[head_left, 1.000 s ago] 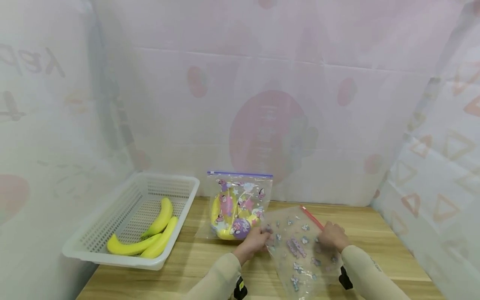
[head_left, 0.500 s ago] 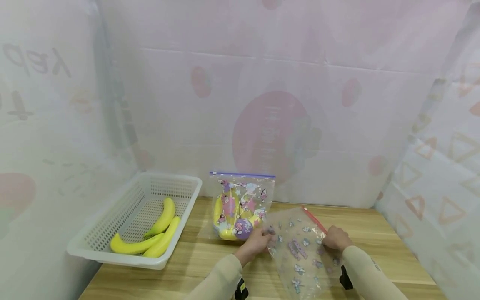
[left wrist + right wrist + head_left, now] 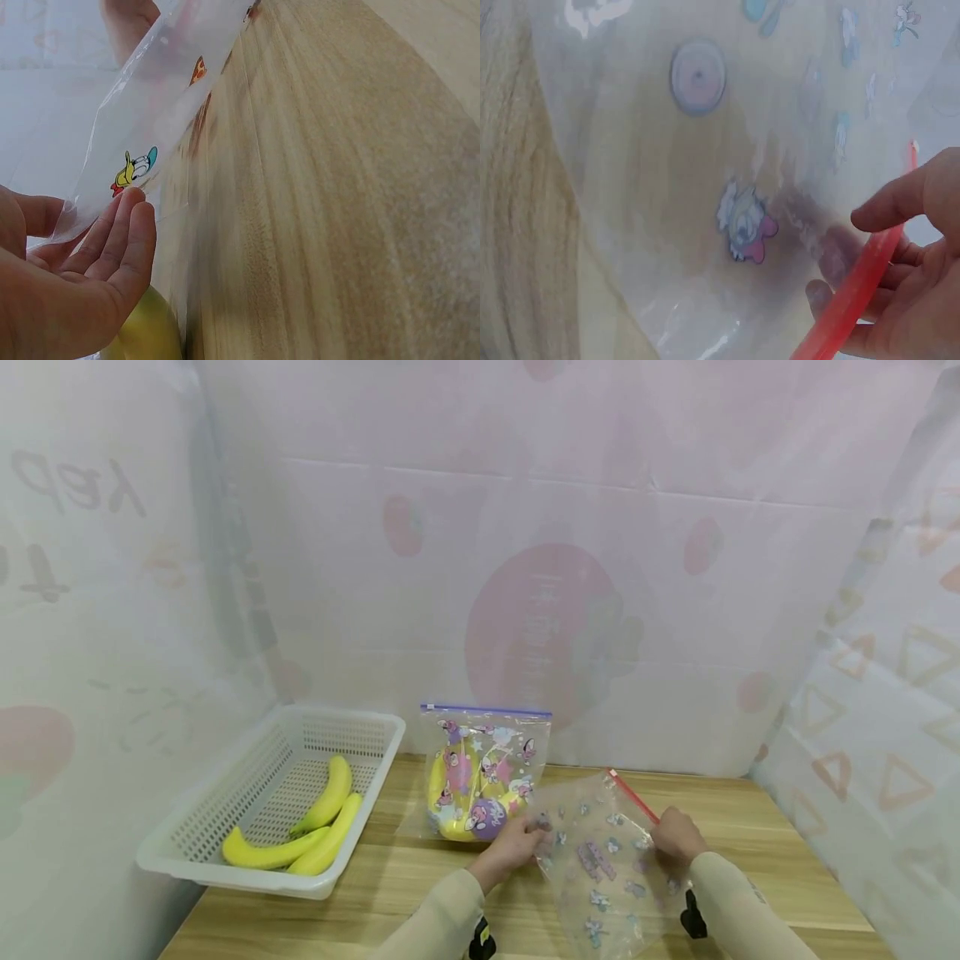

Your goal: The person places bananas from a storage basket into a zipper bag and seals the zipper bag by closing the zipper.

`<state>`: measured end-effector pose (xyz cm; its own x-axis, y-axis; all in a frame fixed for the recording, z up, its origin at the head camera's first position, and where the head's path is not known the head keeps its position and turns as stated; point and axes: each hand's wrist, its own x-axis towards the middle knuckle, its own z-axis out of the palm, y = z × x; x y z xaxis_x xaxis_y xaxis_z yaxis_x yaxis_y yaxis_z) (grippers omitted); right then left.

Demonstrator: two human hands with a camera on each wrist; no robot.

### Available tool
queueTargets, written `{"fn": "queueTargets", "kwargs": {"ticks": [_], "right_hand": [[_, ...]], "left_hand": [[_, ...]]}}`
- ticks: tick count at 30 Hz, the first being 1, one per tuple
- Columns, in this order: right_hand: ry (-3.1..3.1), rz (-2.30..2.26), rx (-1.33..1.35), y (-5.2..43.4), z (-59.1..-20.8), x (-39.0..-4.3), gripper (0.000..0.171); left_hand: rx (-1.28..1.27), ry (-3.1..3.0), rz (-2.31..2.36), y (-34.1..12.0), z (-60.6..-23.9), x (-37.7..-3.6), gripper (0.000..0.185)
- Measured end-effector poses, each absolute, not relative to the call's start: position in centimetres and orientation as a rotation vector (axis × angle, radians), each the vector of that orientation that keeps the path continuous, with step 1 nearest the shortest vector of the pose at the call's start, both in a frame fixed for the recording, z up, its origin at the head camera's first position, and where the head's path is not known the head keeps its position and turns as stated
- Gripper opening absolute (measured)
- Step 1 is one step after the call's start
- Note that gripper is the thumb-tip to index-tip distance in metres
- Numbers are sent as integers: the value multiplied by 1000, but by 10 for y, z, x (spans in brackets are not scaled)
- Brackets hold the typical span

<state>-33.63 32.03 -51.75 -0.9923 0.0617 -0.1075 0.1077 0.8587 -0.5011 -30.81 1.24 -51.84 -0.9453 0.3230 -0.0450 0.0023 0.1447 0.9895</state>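
Both hands hold up a clear zip bag [image 3: 600,860] printed with small cartoon figures, its red zip strip [image 3: 633,796] at the top right. My left hand [image 3: 517,842] pinches the bag's left top corner; in the left wrist view the fingers [image 3: 124,240] curl against the clear film [image 3: 161,105]. My right hand [image 3: 677,837] grips the red strip [image 3: 855,292], thumb over it, in the right wrist view. The bag [image 3: 705,187] looks flat and holds nothing visible.
A second printed bag [image 3: 482,772] with a blue zip stands against the back curtain with bananas inside. A white perforated basket [image 3: 225,814] at the left holds three bananas [image 3: 307,839]. The wooden table [image 3: 750,852] ends at curtains behind and on both sides.
The hands have lifted the bag slightly and drawn its top edge tauter; the right hand has slid a little along the red strip. The view has shifted slightly.
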Motion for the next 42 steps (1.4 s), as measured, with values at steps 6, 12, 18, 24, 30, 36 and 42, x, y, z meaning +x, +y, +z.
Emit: {"fn": "queueTargets", "kwargs": {"ticks": [6, 12, 18, 24, 30, 36, 42], "right_hand": [[3077, -848, 75, 319, -506, -344, 14], [3202, -862, -42, 318, -487, -347, 23], [3293, -838, -194, 320, -477, -357, 25], [3410, -721, -321, 310, -456, -366, 20], [3390, -596, -329, 292, -439, -371, 24], [3443, -411, -494, 273, -431, -373, 26], [3531, -108, -697, 253, -426, -373, 21]], "left_hand": [[351, 2154, 1890, 6, -515, -308, 22], [340, 2153, 1929, -2, -512, -314, 40], [273, 2096, 1999, -10, -507, -320, 35], [301, 2096, 1917, -15, -502, -320, 32], [336, 2063, 1890, -17, -496, -320, 32], [351, 2228, 1878, -20, -482, -323, 46], [404, 2337, 1801, -24, -464, -327, 63]]}}
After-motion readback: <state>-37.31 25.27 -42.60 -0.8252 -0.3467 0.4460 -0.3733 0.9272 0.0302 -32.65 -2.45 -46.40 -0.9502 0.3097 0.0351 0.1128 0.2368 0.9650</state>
